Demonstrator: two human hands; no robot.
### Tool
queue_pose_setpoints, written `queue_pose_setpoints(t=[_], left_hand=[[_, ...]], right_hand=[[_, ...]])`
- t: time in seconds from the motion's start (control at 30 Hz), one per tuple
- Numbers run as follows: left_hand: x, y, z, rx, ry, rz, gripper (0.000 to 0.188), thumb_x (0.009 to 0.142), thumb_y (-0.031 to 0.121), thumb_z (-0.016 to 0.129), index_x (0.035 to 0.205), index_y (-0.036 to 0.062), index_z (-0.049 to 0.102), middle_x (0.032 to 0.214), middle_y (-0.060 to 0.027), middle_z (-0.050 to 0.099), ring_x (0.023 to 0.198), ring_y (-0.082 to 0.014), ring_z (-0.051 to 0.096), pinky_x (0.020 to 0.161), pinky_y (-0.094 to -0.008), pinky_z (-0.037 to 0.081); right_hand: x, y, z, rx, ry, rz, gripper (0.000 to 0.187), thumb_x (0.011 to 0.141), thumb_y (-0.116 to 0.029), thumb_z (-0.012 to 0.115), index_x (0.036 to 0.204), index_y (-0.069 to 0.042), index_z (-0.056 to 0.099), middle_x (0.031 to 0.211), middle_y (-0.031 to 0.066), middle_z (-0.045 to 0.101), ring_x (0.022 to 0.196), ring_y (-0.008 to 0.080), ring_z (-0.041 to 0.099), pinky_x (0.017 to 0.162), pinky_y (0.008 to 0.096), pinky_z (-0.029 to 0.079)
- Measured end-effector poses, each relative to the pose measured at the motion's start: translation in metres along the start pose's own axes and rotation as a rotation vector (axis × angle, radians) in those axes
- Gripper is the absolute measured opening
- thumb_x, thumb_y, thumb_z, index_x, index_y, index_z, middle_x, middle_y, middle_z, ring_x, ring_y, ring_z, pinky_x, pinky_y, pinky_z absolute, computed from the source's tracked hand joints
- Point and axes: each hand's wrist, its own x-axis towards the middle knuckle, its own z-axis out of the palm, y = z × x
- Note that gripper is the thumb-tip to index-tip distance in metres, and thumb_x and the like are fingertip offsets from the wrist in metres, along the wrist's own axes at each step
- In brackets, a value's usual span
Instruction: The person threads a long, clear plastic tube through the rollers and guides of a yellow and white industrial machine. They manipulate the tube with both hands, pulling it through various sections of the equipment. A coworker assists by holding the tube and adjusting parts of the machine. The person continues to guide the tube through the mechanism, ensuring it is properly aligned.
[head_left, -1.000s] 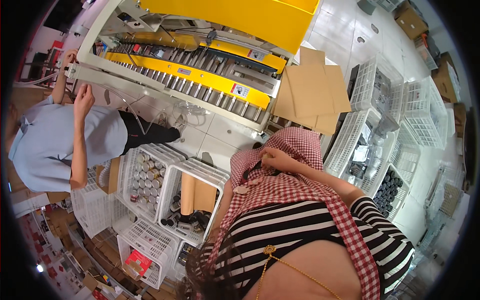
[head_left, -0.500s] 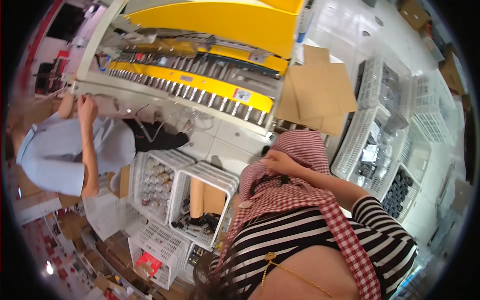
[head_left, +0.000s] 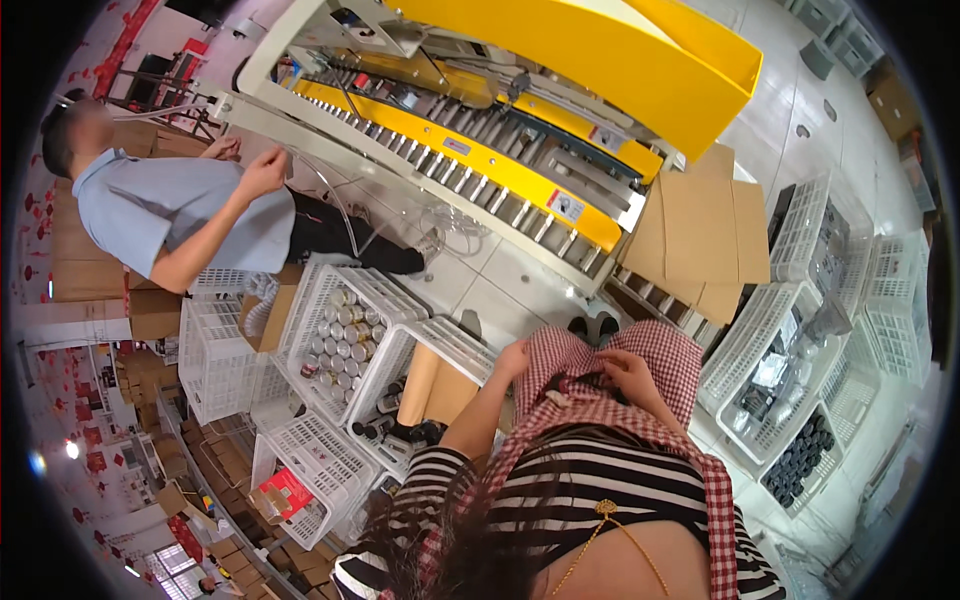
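Note:
My left hand hangs beside the left edge of my red-and-white checked apron. Its fingers turn away from view, so I cannot tell whether they are closed. In front of my waist, my right hand hovers over the apron with bent fingers somewhat apart and nothing visible in them. A dark patch shows on the apron between both hands. Beyond my feet stands a yellow-and-cream roller machine, which neither hand touches. Flat brown cardboard lies at its right end.
White crates stand at left, one with silver-lidded cans, one with rolled cardboard and dark items. More crates at right hold clear-wrapped goods and black cylinders. A person in light blue stands far left. Clear tubing lies on the floor.
My left hand has come into view. My right hand has gone from a closed pose to a looser one. The view has shifted, and the other person's arms are now apart.

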Motion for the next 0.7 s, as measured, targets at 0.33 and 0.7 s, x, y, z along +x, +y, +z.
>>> queue_pose_setpoints(t=[0.33, 0.7], left_hand=[[-0.024, 0.022, 0.015, 0.042, -0.233, -0.087, 0.038, 0.08, 0.023, 0.051, 0.116, 0.0093, 0.056, 0.108, -0.0196, 0.06, 0.1, -0.0371, 0.056, 0.086, -0.0434, 0.045], [-0.03, 0.091, 0.064, -0.036, 0.004, -0.243, 0.036, 0.079, 0.021, 0.049, 0.113, 0.0117, 0.059, 0.104, -0.0194, 0.061, 0.098, -0.0362, 0.057, 0.086, -0.0421, 0.046]], right_hand=[[-0.01, -0.002, -0.009, -0.4, 0.023, -0.047, 0.02, 0.083, -0.013, 0.058, 0.1, -0.005, 0.065, 0.075, 0.0093, 0.065, 0.066, 0.0159, 0.062, 0.061, 0.0278, 0.047], [-0.046, 0.04, -0.12, -0.505, 0.029, -0.013, 0.024, 0.085, -0.009, 0.047, 0.102, -0.007, 0.064, 0.069, 0.0068, 0.064, 0.061, 0.0168, 0.062, 0.059, 0.0282, 0.048]])
